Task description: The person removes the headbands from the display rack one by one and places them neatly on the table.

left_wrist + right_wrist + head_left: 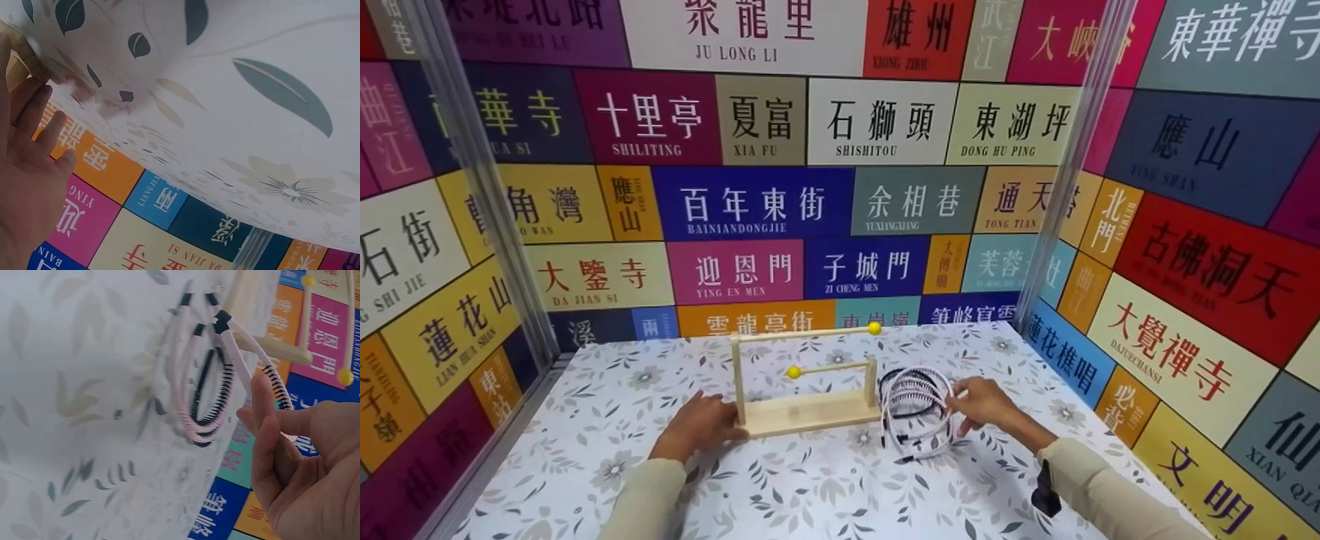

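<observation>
A pale wooden stand [810, 414] with two pegs tipped by yellow balls [793, 372] stands on the patterned tabletop. At its left end my left hand [697, 426] grips the base, thumb in front and fingers near the tall upright. In the left wrist view that hand [36, 152] reaches a corner of the wood [25, 56], mostly out of frame. Several pink and black headbands [183, 417] with comb teeth stand bunched beside the stand's right end. My right hand [986, 405] pinches the right side of one headband [239, 357] between thumb and fingers.
White cloth with leaf prints [825, 495] covers the table. Walls of coloured name panels [750, 202] rise behind and at both sides, with metal posts [1065, 165] at the corners. A black object [1045, 495] hangs below the right sleeve.
</observation>
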Tool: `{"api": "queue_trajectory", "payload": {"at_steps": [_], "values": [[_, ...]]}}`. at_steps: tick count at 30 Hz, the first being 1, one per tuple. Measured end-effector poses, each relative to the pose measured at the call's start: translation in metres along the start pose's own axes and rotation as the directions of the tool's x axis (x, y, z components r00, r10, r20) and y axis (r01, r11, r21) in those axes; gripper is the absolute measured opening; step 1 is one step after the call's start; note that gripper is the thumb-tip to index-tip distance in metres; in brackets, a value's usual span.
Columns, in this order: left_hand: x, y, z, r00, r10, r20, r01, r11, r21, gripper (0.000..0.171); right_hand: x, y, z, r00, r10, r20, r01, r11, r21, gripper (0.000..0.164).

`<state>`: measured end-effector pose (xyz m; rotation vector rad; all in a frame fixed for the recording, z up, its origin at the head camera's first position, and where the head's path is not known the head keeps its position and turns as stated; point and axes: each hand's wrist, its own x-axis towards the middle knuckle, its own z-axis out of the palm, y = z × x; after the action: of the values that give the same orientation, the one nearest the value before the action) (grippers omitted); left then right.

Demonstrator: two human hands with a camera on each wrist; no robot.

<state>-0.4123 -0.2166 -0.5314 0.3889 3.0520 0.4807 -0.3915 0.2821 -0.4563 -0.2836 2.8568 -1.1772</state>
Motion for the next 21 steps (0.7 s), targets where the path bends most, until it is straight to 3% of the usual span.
{"api": "queue_trajectory", "payload": {"at_steps": [9,15,21], "values": [[-0.002,0.001,0.001,1.0,-0.015,0.012,0.016,1.0,-0.024,0.044,-0.015,0.019,0.018,0.996,0.045,0.071,-0.045,0.999,-0.007,0.02],[-0.004,0.0,0.001,0.999,-0.032,0.018,0.033,0.999,-0.037,0.044,-0.019,0.024,0.021,0.996,0.068,0.055,-0.065,0.996,-0.063,0.02],[-0.006,-0.002,0.0,1.0,0.007,-0.003,-0.007,1.0,0.01,0.044,-0.016,0.027,0.023,0.999,0.036,0.021,-0.033,0.991,-0.13,0.021]]}}
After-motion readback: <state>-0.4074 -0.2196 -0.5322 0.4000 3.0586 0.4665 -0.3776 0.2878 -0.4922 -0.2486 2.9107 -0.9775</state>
